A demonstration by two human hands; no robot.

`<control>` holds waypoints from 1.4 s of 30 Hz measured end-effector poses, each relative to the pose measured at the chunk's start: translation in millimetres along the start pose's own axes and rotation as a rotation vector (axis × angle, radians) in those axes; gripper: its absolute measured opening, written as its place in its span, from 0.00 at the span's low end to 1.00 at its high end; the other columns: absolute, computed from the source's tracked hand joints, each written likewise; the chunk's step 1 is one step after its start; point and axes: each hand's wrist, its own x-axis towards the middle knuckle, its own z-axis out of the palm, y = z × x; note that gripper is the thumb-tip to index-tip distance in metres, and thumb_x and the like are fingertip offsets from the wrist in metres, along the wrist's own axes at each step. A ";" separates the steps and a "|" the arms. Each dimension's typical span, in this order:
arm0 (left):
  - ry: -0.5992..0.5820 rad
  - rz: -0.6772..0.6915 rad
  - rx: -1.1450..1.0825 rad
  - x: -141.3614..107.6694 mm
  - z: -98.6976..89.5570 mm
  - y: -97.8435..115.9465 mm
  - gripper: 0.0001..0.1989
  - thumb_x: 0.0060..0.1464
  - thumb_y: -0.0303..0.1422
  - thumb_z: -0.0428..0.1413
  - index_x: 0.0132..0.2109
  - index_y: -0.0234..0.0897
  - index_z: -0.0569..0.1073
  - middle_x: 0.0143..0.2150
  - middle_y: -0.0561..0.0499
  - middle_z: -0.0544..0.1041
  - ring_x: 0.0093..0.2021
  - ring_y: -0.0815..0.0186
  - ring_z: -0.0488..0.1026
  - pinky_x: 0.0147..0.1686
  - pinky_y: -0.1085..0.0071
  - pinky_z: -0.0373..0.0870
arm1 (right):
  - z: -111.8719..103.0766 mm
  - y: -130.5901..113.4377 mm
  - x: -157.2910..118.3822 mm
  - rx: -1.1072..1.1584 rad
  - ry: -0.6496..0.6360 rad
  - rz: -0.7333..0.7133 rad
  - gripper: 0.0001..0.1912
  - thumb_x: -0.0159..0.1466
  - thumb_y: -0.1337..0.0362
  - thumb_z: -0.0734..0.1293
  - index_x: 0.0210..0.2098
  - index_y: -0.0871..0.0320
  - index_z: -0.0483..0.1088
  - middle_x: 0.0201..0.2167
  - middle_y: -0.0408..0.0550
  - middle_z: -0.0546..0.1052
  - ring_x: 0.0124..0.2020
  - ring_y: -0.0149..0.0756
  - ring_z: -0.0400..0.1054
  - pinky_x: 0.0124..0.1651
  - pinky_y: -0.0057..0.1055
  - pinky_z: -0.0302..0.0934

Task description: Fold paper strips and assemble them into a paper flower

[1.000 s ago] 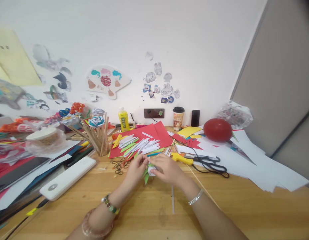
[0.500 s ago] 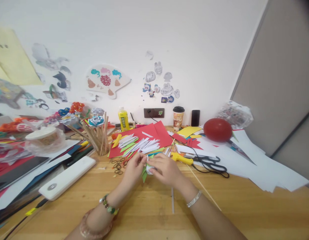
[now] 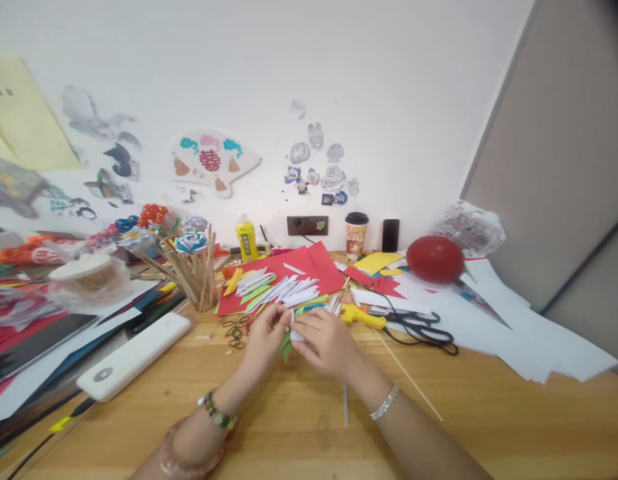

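Observation:
A small white and green paper piece (image 3: 285, 347) is held between both hands above the wooden table (image 3: 299, 427). My left hand (image 3: 269, 331) pinches its upper left side with closed fingers. Bent around its right side are the fingers of my right hand (image 3: 325, 337), which partly cover it. Green pointed tips hang below the fingers. Just beyond the hands, cut white strips (image 3: 293, 291) and green ones lie on red paper (image 3: 321, 267).
Black rubber bands (image 3: 235, 332) lie left of the hands. To the right are a yellow glue gun (image 3: 363, 317), black scissors (image 3: 429, 332) and a thin stick (image 3: 411, 379). A white power bank (image 3: 133, 357) lies left, near a holder of sticks (image 3: 201, 287).
Both hands have shifted very slightly left with the paper piece, and the fingers of my right hand have moved a little over it.

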 end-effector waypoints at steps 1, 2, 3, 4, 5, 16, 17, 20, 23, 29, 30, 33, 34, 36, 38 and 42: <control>0.006 -0.003 -0.004 0.1 -0.8 -0.2 0.11 0.48 0.40 0.52 0.26 0.37 0.64 0.23 0.56 0.64 0.25 0.69 0.61 0.26 0.74 0.60 | 0.3 -0.5 0.0 -0.004 0.007 -0.002 0.15 0.61 0.63 0.61 0.47 0.59 0.69 0.43 0.51 0.75 0.41 0.41 0.63 0.43 0.39 0.62; 0.011 -0.007 -0.003 0.3 -1.7 -0.5 0.11 0.49 0.40 0.51 0.26 0.37 0.64 0.23 0.56 0.64 0.25 0.69 0.61 0.26 0.75 0.60 | 0.4 -1.0 -0.1 -0.006 0.016 -0.007 0.15 0.61 0.63 0.61 0.47 0.59 0.69 0.43 0.51 0.75 0.41 0.41 0.63 0.43 0.39 0.62; 0.014 -0.012 0.001 0.4 -2.5 -0.7 0.11 0.49 0.40 0.51 0.26 0.37 0.64 0.23 0.56 0.64 0.25 0.69 0.61 0.26 0.75 0.60 | 0.5 -1.2 -0.1 -0.006 0.024 -0.014 0.15 0.61 0.64 0.61 0.47 0.59 0.69 0.43 0.51 0.75 0.41 0.40 0.63 0.43 0.38 0.62; 0.017 -0.019 0.006 0.5 -3.2 -0.8 0.11 0.49 0.40 0.51 0.26 0.37 0.64 0.23 0.55 0.64 0.25 0.69 0.61 0.26 0.75 0.60 | 0.4 -1.4 -0.1 -0.008 0.030 -0.022 0.15 0.61 0.64 0.61 0.47 0.59 0.69 0.43 0.51 0.75 0.41 0.40 0.63 0.43 0.38 0.62; 0.020 -0.024 0.011 0.5 -3.6 -0.8 0.11 0.48 0.40 0.52 0.26 0.37 0.64 0.23 0.55 0.64 0.25 0.69 0.61 0.26 0.75 0.60 | 0.3 -1.6 -0.2 -0.012 0.031 -0.031 0.15 0.61 0.64 0.61 0.47 0.59 0.69 0.43 0.51 0.75 0.41 0.40 0.63 0.43 0.38 0.62; 0.003 0.022 0.014 -0.5 -2.7 4.5 0.11 0.49 0.39 0.52 0.27 0.37 0.65 0.24 0.55 0.66 0.26 0.68 0.62 0.27 0.74 0.61 | 0.8 -4.4 -1.3 0.053 0.054 0.031 0.17 0.60 0.63 0.61 0.49 0.59 0.67 0.45 0.52 0.74 0.44 0.40 0.63 0.46 0.39 0.61; 0.014 0.028 0.017 -0.7 -3.5 4.6 0.10 0.49 0.39 0.52 0.27 0.36 0.66 0.24 0.55 0.66 0.26 0.68 0.62 0.27 0.74 0.61 | 1.1 -4.4 -1.4 0.069 0.063 0.034 0.17 0.61 0.64 0.61 0.49 0.59 0.67 0.45 0.51 0.74 0.44 0.40 0.63 0.46 0.39 0.61; 0.038 0.043 0.028 -1.5 -5.0 4.7 0.10 0.50 0.38 0.52 0.28 0.36 0.66 0.24 0.54 0.66 0.27 0.68 0.63 0.27 0.74 0.62 | 1.0 -4.3 -1.3 0.111 0.085 0.023 0.15 0.61 0.64 0.61 0.47 0.58 0.69 0.45 0.50 0.74 0.45 0.40 0.64 0.47 0.39 0.60; 0.033 0.045 0.019 -1.3 -4.9 5.2 0.11 0.50 0.39 0.51 0.27 0.36 0.66 0.24 0.54 0.66 0.27 0.68 0.63 0.27 0.75 0.62 | -0.4 -4.1 -1.3 0.140 0.103 0.041 0.17 0.62 0.64 0.60 0.50 0.56 0.67 0.45 0.51 0.74 0.45 0.39 0.64 0.47 0.40 0.61; 0.063 0.049 0.036 -0.9 -5.8 4.6 0.10 0.50 0.39 0.52 0.28 0.37 0.66 0.25 0.55 0.66 0.26 0.68 0.62 0.27 0.75 0.61 | 1.6 -1.0 -2.3 0.108 0.086 0.019 0.19 0.62 0.64 0.59 0.53 0.57 0.64 0.48 0.51 0.73 0.47 0.40 0.64 0.48 0.41 0.60; 0.071 0.049 0.041 -1.4 -6.2 4.4 0.10 0.50 0.39 0.51 0.28 0.37 0.66 0.25 0.55 0.67 0.26 0.68 0.62 0.26 0.75 0.61 | 2.1 -0.6 -2.3 0.103 0.085 0.016 0.18 0.62 0.64 0.59 0.52 0.57 0.64 0.48 0.51 0.72 0.47 0.40 0.64 0.49 0.41 0.60; 0.085 0.048 0.053 -2.5 -6.9 4.4 0.09 0.51 0.38 0.51 0.28 0.37 0.66 0.24 0.54 0.67 0.26 0.69 0.63 0.26 0.75 0.60 | 1.9 -0.8 -2.0 0.108 0.092 0.016 0.18 0.62 0.65 0.59 0.52 0.57 0.65 0.48 0.50 0.73 0.48 0.39 0.63 0.49 0.41 0.60; 0.086 0.049 0.054 -2.5 -6.8 4.5 0.09 0.51 0.37 0.51 0.28 0.37 0.66 0.24 0.54 0.67 0.26 0.69 0.63 0.26 0.75 0.60 | 1.1 -1.4 -1.6 0.113 0.091 0.014 0.18 0.62 0.65 0.59 0.52 0.57 0.65 0.48 0.50 0.73 0.48 0.39 0.63 0.49 0.41 0.60; 0.078 0.049 0.045 -2.0 -6.3 4.7 0.09 0.51 0.37 0.51 0.28 0.37 0.66 0.24 0.55 0.66 0.26 0.69 0.62 0.25 0.75 0.60 | -1.3 -2.9 -0.8 0.129 0.089 0.024 0.18 0.63 0.65 0.59 0.52 0.57 0.65 0.48 0.49 0.73 0.48 0.39 0.63 0.49 0.40 0.59; 0.054 0.052 0.027 -1.2 -5.3 5.0 0.10 0.51 0.38 0.51 0.28 0.37 0.66 0.24 0.55 0.66 0.26 0.69 0.63 0.26 0.75 0.61 | -3.7 -4.2 0.2 0.147 0.090 0.056 0.19 0.63 0.64 0.59 0.53 0.57 0.64 0.49 0.48 0.72 0.48 0.40 0.62 0.50 0.41 0.59; 0.050 0.059 0.012 -2.5 -4.0 5.3 0.10 0.51 0.39 0.52 0.28 0.37 0.66 0.24 0.55 0.65 0.26 0.69 0.62 0.27 0.75 0.61 | -5.4 -3.9 0.9 0.122 0.084 0.076 0.20 0.62 0.62 0.60 0.54 0.56 0.63 0.52 0.50 0.69 0.50 0.40 0.60 0.51 0.42 0.59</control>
